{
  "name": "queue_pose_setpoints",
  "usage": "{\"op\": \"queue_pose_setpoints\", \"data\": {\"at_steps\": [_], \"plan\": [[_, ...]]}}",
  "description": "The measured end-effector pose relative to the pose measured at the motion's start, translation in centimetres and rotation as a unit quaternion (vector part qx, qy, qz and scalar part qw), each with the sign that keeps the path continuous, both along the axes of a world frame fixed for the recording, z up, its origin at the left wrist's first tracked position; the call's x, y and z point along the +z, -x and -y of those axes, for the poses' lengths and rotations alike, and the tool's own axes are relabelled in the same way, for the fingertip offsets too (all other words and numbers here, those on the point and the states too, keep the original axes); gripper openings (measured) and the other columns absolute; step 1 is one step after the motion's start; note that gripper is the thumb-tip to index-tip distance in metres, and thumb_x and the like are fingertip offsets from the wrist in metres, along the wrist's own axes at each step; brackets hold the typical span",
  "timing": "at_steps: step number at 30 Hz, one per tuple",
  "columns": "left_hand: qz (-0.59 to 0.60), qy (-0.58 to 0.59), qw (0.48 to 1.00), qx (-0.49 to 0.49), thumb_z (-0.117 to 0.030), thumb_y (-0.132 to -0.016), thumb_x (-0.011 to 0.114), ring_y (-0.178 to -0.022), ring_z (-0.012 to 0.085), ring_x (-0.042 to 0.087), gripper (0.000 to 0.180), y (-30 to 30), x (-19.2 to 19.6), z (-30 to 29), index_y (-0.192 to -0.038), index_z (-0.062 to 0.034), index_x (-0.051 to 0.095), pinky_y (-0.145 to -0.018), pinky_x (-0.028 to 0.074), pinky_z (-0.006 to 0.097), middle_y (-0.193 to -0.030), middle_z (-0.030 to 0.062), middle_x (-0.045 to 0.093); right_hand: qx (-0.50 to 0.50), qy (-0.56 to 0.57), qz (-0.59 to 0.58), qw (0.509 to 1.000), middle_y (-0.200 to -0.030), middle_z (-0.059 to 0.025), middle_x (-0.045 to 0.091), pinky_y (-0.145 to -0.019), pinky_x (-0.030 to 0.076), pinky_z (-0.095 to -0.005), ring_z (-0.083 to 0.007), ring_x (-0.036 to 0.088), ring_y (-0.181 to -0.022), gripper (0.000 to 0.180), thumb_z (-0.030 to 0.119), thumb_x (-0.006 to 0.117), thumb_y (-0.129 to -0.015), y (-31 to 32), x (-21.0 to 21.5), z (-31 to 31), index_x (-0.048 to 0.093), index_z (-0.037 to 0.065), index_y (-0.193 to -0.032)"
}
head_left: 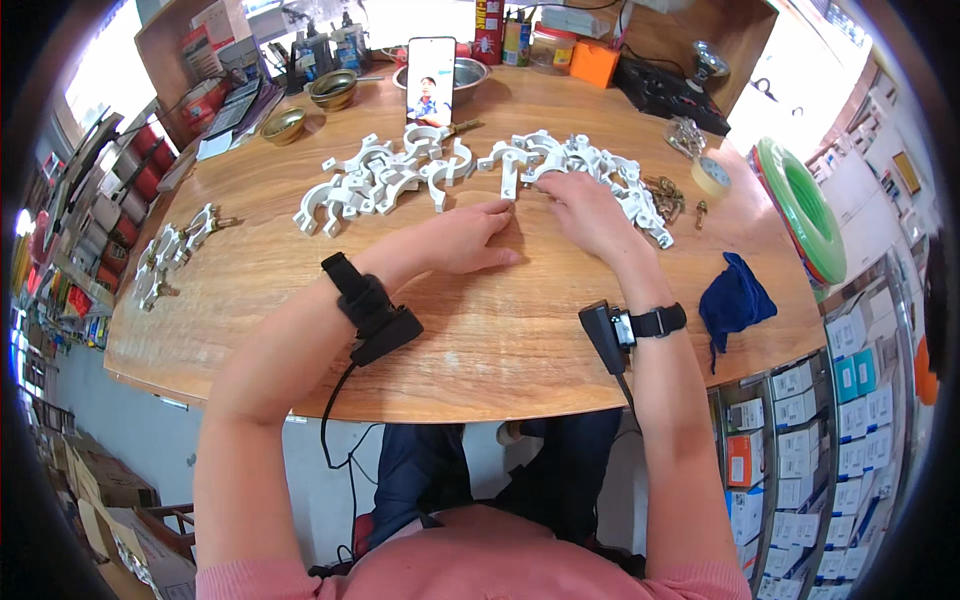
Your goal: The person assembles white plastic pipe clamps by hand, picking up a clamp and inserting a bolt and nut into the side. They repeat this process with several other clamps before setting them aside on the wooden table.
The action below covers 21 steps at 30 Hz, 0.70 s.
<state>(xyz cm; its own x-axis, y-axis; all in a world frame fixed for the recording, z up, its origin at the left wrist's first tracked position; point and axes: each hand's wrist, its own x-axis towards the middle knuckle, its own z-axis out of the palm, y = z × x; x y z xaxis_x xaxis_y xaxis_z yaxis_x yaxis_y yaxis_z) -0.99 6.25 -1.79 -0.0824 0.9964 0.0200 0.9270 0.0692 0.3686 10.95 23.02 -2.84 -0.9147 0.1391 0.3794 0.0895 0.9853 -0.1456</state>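
Observation:
My left hand (470, 238) rests on the wooden table, thumb apart and fingers stretched out. Its fingertips are at the lower end of a white plastic pipe clamp half (509, 184). My right hand (592, 212) is at the near edge of the right-hand pile of white clamp halves (600, 165), with its bent fingers closed on one white piece there; the fingers partly hide it. Another pile of white clamp halves (375, 180) lies to the left. Brass-coloured screws (665, 198) lie beside the right pile.
Joined clamps with screws (170, 250) lie at the table's left. A propped phone (431, 80) and metal bowls (333, 90) stand at the back. A blue cloth pouch (737, 300), a tape roll (711, 176) and green coils (800, 205) are at the right.

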Motion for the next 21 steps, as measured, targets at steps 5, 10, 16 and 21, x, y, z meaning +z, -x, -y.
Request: {"op": "queue_pose_setpoints", "data": {"at_steps": [5, 10, 16, 21], "plan": [[-0.104, 0.0, 0.995, 0.003, -0.032, -0.078, 0.054, -0.111, 0.027, 0.043, 0.044, 1.9, 0.9, 1.9, -0.109, -0.0006, 0.052, -0.092, 0.034, 0.041, -0.122, 0.0099, 0.044, 0.106, 0.029, -0.062, 0.992, -0.1, -0.0102, 0.057, -0.084, 0.041, -0.0356, -0.0272, 0.051, -0.097, 0.025, 0.001, 0.054, -0.071, 0.1, 1.0, 0.9, 0.058, 0.005, -0.096], [-0.224, 0.114, 0.957, 0.146, -0.032, -0.081, 0.05, -0.121, 0.0233, 0.03, 0.038, 3.9, 1.8, 3.3, -0.105, -0.003, 0.053, -0.096, 0.024, 0.054, -0.126, 0.0071, 0.039, -0.074, -0.025, -0.037, 0.996, -0.092, -0.0113, 0.06, -0.08, 0.043, -0.0363, -0.0276, 0.055, -0.089, 0.018, 0.008, 0.056, -0.072, -1.0, 2.3, -0.9, 0.061, 0.005, -0.089], [-0.22, 0.144, 0.951, 0.162, -0.034, -0.08, 0.051, -0.118, 0.0237, 0.033, 0.039, 4.8, 2.4, 3.7, -0.103, -0.0033, 0.053, -0.094, 0.026, 0.052, -0.122, 0.007, 0.043, -0.253, -0.001, -0.096, 0.963, -0.081, -0.0123, 0.062, -0.071, 0.045, -0.0397, -0.0285, 0.058, -0.082, 0.015, 0.018, 0.056, -0.073, -3.4, 4.2, -2.1, 0.063, 0.007, -0.08], [-0.182, 0.137, 0.966, 0.122, -0.033, -0.078, 0.053, -0.108, 0.0265, 0.043, 0.038, 2.9, 3.8, 3.8, -0.102, -0.0033, 0.054, -0.088, 0.033, 0.045, -0.109, 0.0107, 0.052, -0.385, 0.059, -0.013, 0.921, -0.086, -0.0116, 0.063, -0.073, 0.045, -0.0366, -0.0268, 0.059, -0.084, 0.025, 0.031, 0.059, -0.072, -5.6, 5.4, -3.6, 0.065, 0.009, -0.083]]}}
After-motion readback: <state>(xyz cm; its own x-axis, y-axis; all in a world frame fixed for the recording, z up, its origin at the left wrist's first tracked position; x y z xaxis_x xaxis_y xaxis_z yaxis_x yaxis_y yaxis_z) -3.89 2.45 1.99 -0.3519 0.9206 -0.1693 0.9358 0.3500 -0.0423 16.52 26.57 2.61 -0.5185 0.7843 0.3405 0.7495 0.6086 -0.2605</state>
